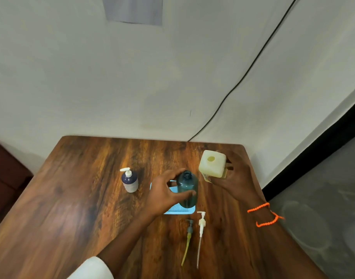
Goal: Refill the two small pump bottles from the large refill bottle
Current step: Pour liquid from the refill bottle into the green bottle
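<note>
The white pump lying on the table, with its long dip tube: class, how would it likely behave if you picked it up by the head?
The white pump is probably very light, being thin plastic. Its long, slender tube looks likely to flex and swing rather than stay rigid. Lying loose on the table beside the grey pump, it may roll or skid if nudged.

A teal pump bottle [187, 190] stands upright and uncapped at the counter's middle, the cream square refill bottle [212, 164] open-mouthed just right of it. A dark blue pump bottle [129, 181] stands capped to the left; two removed pumps [200, 224] lie nearer.
</note>
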